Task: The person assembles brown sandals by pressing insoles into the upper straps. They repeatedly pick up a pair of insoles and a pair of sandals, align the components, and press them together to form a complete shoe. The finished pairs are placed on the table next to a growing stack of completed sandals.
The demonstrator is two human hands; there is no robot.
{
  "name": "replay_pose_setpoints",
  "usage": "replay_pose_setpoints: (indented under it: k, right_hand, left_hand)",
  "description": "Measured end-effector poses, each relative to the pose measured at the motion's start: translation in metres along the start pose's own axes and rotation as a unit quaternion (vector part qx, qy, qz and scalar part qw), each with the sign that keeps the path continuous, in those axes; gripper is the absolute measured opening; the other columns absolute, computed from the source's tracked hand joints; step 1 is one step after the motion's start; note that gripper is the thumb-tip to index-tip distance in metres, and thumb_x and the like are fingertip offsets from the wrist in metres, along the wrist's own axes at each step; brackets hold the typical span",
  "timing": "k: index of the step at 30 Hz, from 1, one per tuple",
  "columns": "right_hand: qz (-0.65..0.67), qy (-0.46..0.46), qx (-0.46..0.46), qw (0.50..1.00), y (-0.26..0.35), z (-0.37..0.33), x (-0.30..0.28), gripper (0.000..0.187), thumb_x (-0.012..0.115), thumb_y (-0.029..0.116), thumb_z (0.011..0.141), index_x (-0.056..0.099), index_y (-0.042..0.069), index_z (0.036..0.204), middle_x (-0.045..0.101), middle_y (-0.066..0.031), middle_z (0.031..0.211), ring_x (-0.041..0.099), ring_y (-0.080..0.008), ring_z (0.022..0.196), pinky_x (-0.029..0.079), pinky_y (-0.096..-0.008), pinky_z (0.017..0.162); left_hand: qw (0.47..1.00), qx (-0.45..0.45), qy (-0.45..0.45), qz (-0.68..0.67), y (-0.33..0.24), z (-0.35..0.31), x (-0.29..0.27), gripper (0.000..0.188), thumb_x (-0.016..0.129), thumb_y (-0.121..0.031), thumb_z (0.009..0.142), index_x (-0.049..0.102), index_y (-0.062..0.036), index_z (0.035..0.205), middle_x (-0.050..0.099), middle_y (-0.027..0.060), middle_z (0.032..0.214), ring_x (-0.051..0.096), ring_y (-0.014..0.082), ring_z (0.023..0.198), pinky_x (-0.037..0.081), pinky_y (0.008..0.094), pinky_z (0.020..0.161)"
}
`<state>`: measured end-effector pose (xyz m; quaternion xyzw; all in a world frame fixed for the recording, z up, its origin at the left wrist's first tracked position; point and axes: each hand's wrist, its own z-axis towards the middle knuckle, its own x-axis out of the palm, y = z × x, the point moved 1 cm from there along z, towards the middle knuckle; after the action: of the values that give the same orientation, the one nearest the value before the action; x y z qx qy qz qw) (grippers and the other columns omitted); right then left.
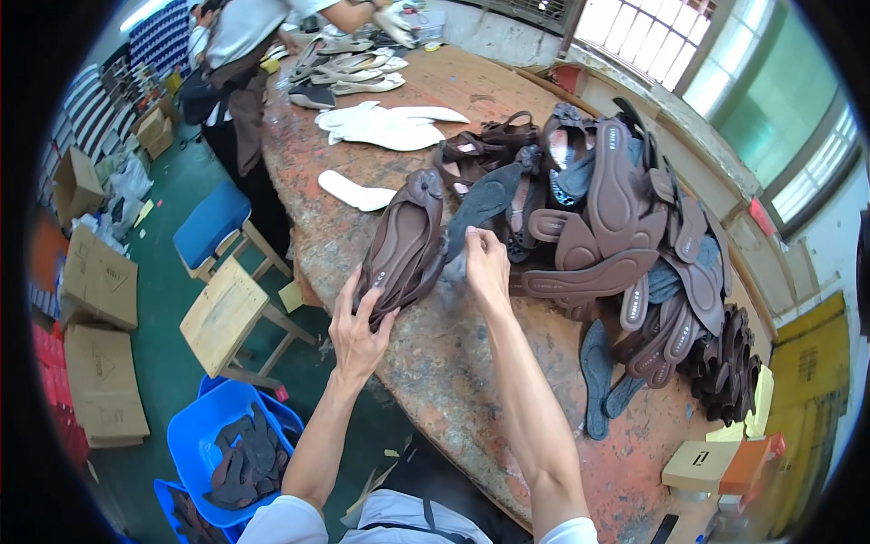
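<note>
A dark brown flat shoe (405,240) with a bow-like trim at its toe lies on the worn worktable (435,363). My left hand (360,331) grips its heel end, fingers on one side and thumb on the other. Just right of the shoe, a dark grey insole (487,201) leans toward the pile. My right hand (488,263) pinches the near end of this insole; the fingertips are partly hidden. Beyond them heaps a big pile of brown insoles (612,186) and brown shoes (521,136).
White insoles (390,125) and pale shoes (358,68) lie at the far end, where a co-worker (245,63) stands. Grey insoles (595,376) sit near right, by a carton (716,467). Blue bins (186,453), wooden stools (227,313) and cardboard boxes (104,385) occupy the left floor.
</note>
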<state>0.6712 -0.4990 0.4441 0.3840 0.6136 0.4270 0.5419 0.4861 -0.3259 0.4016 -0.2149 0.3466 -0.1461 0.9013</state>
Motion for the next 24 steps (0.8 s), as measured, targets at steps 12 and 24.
replay_pose_setpoints:
  k: [12, 24]
  right_hand:
    - [-0.012, -0.154, -0.361, 0.92, -0.012, -0.114, -0.043, 0.036, 0.052, -0.013, 0.085, 0.07, -0.002, 0.114, 0.07, -0.0223, 0.109, 0.062, -0.042, 0.108, 0.051, -0.0482, 0.096]
    - [0.319, -0.408, -0.067, 0.853, -0.107, -0.475, -0.274, 0.021, 0.078, 0.011, 0.103, 0.072, 0.002, 0.121, 0.07, -0.01, 0.122, 0.068, -0.021, 0.109, 0.058, -0.0428, 0.098]
  left_hand:
    - [0.999, 0.004, 0.046, -0.022, -0.028, 0.017, -0.038, 0.052, 0.079, -0.017, 0.095, 0.063, -0.0051, 0.143, 0.045, 0.0279, 0.164, 0.044, 0.0469, 0.152, 0.039, 0.0549, 0.123]
    - [0.767, 0.392, 0.166, -0.48, -0.481, -0.039, 0.151, 0.037, 0.079, -0.008, 0.083, 0.071, -0.0031, 0.118, 0.069, 0.0159, 0.133, 0.062, 0.0408, 0.132, 0.053, 0.0509, 0.11]
